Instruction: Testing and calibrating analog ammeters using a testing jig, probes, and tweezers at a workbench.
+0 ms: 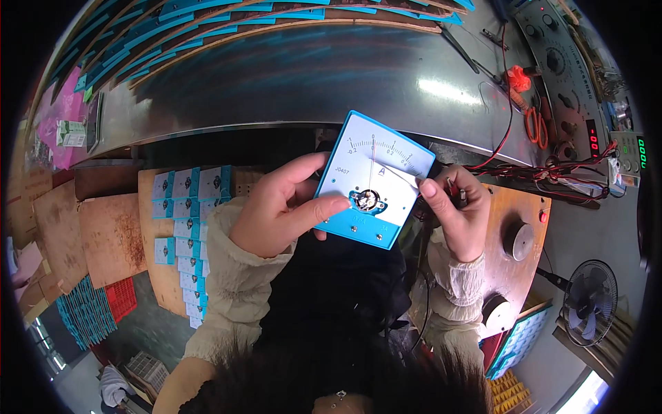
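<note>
Above my lap I hold a panel meter [358, 148], an ammeter with a white scale face and a blue frame, tilted. Its coil and pivot [366, 201] show uncovered in a cutout low on the face, and a thin needle runs up to the scale. My left hand [286, 203] grips its left edge, thumb over the front near the cutout. My right hand [458, 210] is closed at the right edge. A slim, pale pointed tool [401, 175] extends from its thumb across the scale. Something dark with red, perhaps a test lead end, shows between its fingers.
A metal bench [276, 90] spans the front, with stacked boards of blue parts [207, 27] behind. At right stand a test instrument [562, 69], tangled leads [552, 172], orange-handled scissors [535, 127] and a fan [589, 303]. Several meters [186, 228] lie on a board at left.
</note>
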The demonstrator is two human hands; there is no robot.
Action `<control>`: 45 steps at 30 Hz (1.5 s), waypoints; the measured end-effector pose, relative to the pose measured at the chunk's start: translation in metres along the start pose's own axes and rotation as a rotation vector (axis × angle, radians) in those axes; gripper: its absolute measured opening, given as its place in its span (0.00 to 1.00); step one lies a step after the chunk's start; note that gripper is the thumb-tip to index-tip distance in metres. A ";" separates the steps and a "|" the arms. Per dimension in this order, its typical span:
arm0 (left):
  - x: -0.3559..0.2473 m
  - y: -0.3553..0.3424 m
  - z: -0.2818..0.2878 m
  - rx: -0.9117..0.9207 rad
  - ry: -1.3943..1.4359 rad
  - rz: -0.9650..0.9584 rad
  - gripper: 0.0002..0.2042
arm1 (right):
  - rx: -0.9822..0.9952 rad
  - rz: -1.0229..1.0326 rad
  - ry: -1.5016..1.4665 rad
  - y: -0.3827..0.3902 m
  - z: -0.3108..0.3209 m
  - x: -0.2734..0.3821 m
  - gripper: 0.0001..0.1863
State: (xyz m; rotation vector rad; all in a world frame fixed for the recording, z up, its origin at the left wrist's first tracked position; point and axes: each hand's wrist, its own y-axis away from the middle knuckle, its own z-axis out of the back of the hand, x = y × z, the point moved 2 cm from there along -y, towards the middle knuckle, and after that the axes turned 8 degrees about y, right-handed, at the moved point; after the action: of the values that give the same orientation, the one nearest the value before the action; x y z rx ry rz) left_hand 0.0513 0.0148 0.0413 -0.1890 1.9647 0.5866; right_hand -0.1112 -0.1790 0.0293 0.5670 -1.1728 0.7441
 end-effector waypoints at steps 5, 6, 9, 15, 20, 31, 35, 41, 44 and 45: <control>0.001 -0.001 -0.001 0.007 0.005 0.015 0.27 | -0.043 -0.052 -0.035 0.001 0.009 0.001 0.16; 0.001 -0.001 -0.001 0.018 0.012 0.007 0.27 | -0.060 -0.023 -0.018 0.001 0.011 0.001 0.16; 0.003 -0.002 0.000 0.015 0.005 -0.005 0.28 | -0.097 0.023 0.020 0.001 0.014 -0.002 0.17; 0.014 -0.003 0.008 -0.027 0.028 -0.039 0.26 | -0.279 0.011 0.026 -0.017 0.026 -0.011 0.17; 0.018 -0.023 0.012 -0.168 0.605 -0.319 0.23 | -0.599 0.380 0.635 -0.090 0.029 -0.012 0.14; 0.036 0.008 0.023 -0.449 0.165 -0.324 0.23 | -0.402 -0.175 0.006 0.019 -0.036 -0.039 0.09; 0.035 -0.003 0.025 -0.380 0.198 -0.324 0.27 | -0.302 -0.139 -0.011 0.064 -0.062 -0.033 0.07; 0.031 -0.006 0.025 -0.352 0.191 -0.331 0.28 | -0.318 0.183 0.171 0.062 -0.061 -0.024 0.14; 0.032 -0.006 0.024 -0.341 0.203 -0.303 0.28 | -0.227 0.205 0.173 0.056 -0.056 -0.016 0.14; 0.032 -0.006 0.023 -0.349 0.214 -0.285 0.28 | -0.244 0.226 0.177 0.053 -0.057 -0.015 0.13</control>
State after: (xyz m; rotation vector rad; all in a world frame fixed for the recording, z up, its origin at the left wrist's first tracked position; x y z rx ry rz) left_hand 0.0577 0.0250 0.0030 -0.7630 1.9774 0.7401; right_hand -0.1208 -0.1065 -0.0006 0.1625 -1.1523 0.8110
